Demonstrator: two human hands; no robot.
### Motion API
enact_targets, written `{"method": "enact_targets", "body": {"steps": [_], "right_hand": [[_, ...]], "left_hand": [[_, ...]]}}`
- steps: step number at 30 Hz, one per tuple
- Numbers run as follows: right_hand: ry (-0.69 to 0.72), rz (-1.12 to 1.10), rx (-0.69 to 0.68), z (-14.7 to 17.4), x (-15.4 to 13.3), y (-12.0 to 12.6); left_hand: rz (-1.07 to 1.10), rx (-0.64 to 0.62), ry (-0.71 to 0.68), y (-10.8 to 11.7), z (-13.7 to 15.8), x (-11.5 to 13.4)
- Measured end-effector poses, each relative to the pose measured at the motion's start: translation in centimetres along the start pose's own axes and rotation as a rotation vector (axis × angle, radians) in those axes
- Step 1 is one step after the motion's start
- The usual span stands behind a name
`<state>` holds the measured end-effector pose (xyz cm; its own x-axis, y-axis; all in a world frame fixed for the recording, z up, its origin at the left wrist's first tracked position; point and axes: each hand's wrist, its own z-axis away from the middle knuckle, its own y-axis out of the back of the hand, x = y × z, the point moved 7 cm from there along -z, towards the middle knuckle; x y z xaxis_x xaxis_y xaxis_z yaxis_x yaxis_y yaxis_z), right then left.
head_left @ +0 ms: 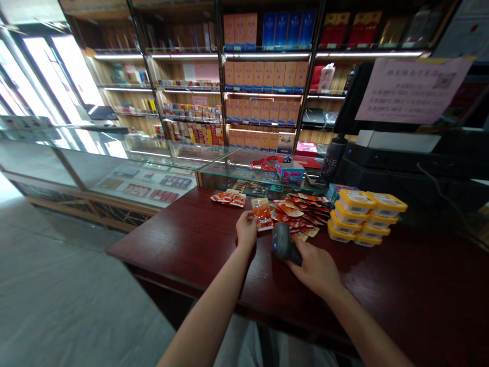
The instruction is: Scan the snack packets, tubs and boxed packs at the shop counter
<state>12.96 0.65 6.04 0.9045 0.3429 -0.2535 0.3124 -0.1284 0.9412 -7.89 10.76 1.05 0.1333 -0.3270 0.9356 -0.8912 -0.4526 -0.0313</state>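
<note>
My left hand (pixel 247 229) pinches the left edge of an orange snack packet (pixel 262 214), its printed back turned up toward me. In my right hand (pixel 318 265) is a dark handheld barcode scanner (pixel 281 241) with a small blue light, its head close to the packet's lower right. Just behind the scanner lies a loose heap of similar orange packets (pixel 305 209). A smaller group of these packets (pixel 229 198) rests on the counter to the left, beyond my left hand.
Yellow-lidded plastic tubs (pixel 353 201) stand stacked on the dark wooden counter (pixel 171 239) at right. Behind them is a monitor with a pink paper sign (pixel 412 92). A glass display case (pixel 153 178) adjoins the counter, bearing a small colourful box (pixel 289 172). Stocked shelves (pixel 263 94) line the wall.
</note>
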Motion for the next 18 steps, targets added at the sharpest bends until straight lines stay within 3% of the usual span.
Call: {"method": "enact_targets", "body": {"steps": [4, 9, 12, 15, 18], "right_hand": [[0.113, 0.121, -0.011, 0.8, 0.1, -1.5], [0.123, 0.091, -0.008, 0.9, 0.4, -2.1], [0.115, 0.074, -0.007, 0.9, 0.5, -2.0], [0.106, 0.038, -0.009, 0.9, 0.8, -2.0], [0.116, 0.019, -0.001, 0.9, 0.9, -2.0]], "left_hand": [[0.033, 0.036, 0.033, 0.5, -0.2, -0.7], [0.110, 0.110, 0.084, 1.0, -0.3, -1.4], [0.145, 0.140, 0.184, 1.5, -0.8, -2.2], [0.045, 0.267, 0.280, 3.9, -2.0, -3.0], [-0.190, 0.456, 0.271, 8.0, -3.8, -2.6]]}}
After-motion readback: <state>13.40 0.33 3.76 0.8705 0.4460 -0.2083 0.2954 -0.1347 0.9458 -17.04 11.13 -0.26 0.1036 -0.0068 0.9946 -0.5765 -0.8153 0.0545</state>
